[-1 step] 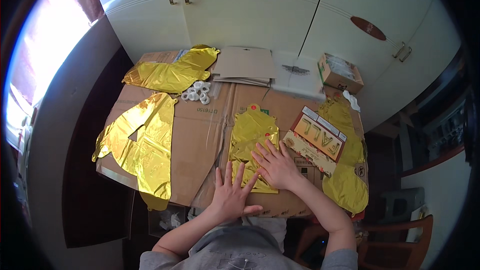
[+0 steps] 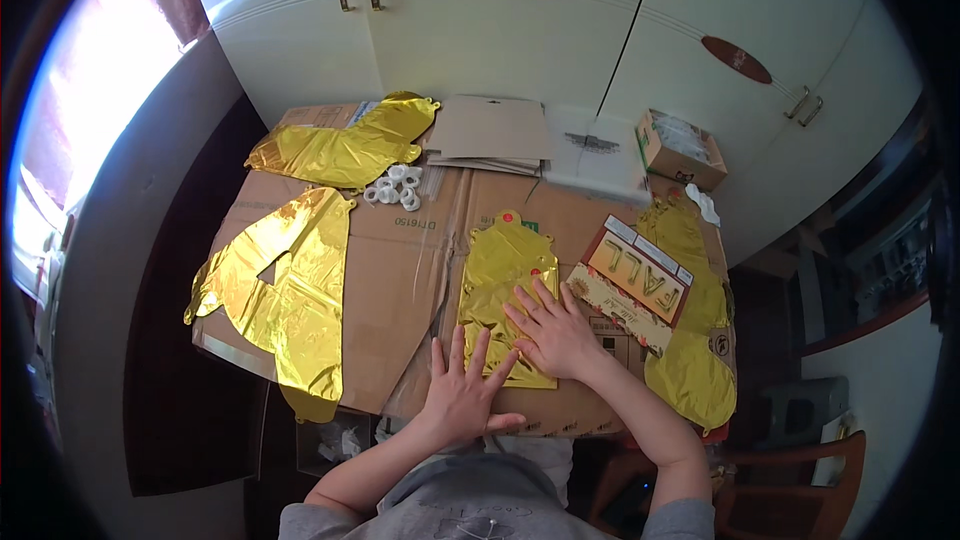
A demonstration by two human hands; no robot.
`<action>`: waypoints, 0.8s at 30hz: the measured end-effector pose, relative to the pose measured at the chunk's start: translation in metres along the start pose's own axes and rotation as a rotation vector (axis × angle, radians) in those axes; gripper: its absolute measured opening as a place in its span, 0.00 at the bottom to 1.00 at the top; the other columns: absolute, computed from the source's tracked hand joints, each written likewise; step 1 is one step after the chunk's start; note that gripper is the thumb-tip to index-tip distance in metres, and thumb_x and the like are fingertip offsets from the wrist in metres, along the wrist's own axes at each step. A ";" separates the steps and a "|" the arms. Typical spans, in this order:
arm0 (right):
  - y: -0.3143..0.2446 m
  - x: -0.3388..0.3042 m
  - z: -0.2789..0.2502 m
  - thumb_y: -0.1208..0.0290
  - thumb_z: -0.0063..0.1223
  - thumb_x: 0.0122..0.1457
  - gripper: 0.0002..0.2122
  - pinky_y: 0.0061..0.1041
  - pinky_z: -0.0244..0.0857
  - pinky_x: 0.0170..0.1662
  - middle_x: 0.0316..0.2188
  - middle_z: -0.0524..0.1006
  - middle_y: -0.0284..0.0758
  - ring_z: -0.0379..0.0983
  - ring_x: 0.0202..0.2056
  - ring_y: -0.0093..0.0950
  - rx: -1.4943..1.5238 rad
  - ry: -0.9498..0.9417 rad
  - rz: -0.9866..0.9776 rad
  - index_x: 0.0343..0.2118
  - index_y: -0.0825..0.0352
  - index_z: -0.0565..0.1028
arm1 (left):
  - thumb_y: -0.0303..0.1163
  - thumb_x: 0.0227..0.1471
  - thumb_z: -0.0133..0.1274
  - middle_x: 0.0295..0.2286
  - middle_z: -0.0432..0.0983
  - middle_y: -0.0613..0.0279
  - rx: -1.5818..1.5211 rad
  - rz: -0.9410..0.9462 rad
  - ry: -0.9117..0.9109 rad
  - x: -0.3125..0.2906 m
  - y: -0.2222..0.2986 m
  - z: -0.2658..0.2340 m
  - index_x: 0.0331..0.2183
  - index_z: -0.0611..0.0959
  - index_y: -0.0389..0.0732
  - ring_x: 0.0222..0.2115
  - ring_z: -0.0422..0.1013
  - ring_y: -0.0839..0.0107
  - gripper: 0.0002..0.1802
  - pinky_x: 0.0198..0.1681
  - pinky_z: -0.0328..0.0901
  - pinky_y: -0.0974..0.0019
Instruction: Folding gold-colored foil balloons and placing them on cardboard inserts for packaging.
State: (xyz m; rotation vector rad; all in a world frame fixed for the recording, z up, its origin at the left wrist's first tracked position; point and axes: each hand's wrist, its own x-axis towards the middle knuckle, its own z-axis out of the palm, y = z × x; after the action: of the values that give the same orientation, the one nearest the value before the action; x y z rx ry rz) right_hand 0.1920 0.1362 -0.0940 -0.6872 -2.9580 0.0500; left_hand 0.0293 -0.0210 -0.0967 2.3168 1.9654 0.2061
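Observation:
A folded gold foil balloon (image 2: 505,285) lies flat on brown cardboard (image 2: 390,310) in front of me. My right hand (image 2: 555,338) rests on its right side, palm down with fingers spread. At the balloon's lower left corner, my left hand (image 2: 462,395) is also flat and spread, its fingertips at or over the foil edge. Neither hand grips anything. To the left is an A-shaped gold foil balloon (image 2: 305,305). Another flat gold balloon (image 2: 340,150) sits at the far left, and a further one (image 2: 692,370) on the right, partly under a printed card package (image 2: 640,275).
Small white rolls (image 2: 400,180) are clustered near the far left balloon. Behind stand stacked cardboard sheets (image 2: 490,130), a clear plastic bag (image 2: 600,165) and a small carton (image 2: 685,150) holding clear packets. Pale cabinets (image 2: 500,40) close off the back; a wooden chair (image 2: 850,460) is at lower right.

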 end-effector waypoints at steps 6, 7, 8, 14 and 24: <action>0.024 0.017 0.016 0.54 0.39 0.65 0.28 0.50 0.35 0.68 0.66 0.57 0.35 0.47 0.68 0.37 0.030 -0.006 0.058 0.65 0.63 0.57 | 0.81 0.42 0.36 0.62 0.49 0.35 -0.012 0.009 0.002 -0.001 0.000 0.002 0.63 0.62 0.57 0.61 0.41 0.25 0.54 0.56 0.37 0.20; 0.028 0.021 0.017 0.54 0.38 0.65 0.29 0.50 0.35 0.68 0.66 0.56 0.36 0.46 0.68 0.38 0.026 -0.023 0.066 0.65 0.63 0.56 | 0.81 0.42 0.37 0.62 0.49 0.35 -0.015 0.008 0.003 -0.001 0.000 0.002 0.63 0.62 0.57 0.61 0.41 0.25 0.54 0.56 0.37 0.20; 0.033 0.025 0.017 0.54 0.38 0.65 0.28 0.50 0.35 0.68 0.67 0.55 0.36 0.46 0.68 0.38 -0.009 -0.032 0.083 0.65 0.63 0.56 | 0.81 0.42 0.37 0.62 0.49 0.35 -0.017 0.007 0.004 -0.001 0.000 0.002 0.63 0.62 0.57 0.61 0.41 0.25 0.55 0.57 0.36 0.20; 0.089 0.042 -0.019 0.52 0.41 0.64 0.30 0.51 0.39 0.67 0.67 0.54 0.37 0.48 0.67 0.41 -0.264 -0.060 0.322 0.66 0.60 0.55 | 0.81 0.41 0.37 0.61 0.50 0.33 -0.029 0.003 0.051 -0.005 -0.003 0.003 0.62 0.64 0.55 0.62 0.40 0.26 0.55 0.57 0.36 0.21; 0.211 -0.029 -0.056 0.45 0.72 0.30 0.57 0.52 0.47 0.65 0.63 0.58 0.44 0.55 0.64 0.42 0.168 -0.289 0.752 0.66 0.60 0.55 | 0.80 0.42 0.39 0.62 0.51 0.41 0.021 -0.015 0.029 -0.006 0.000 0.002 0.63 0.64 0.58 0.63 0.41 0.30 0.53 0.58 0.37 0.22</action>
State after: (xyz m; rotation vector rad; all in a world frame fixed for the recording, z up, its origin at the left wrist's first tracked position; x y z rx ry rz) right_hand 0.3163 0.3137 -0.0524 -1.8373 -2.6922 0.4796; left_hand 0.0283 -0.0265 -0.0990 2.3247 2.0072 0.2203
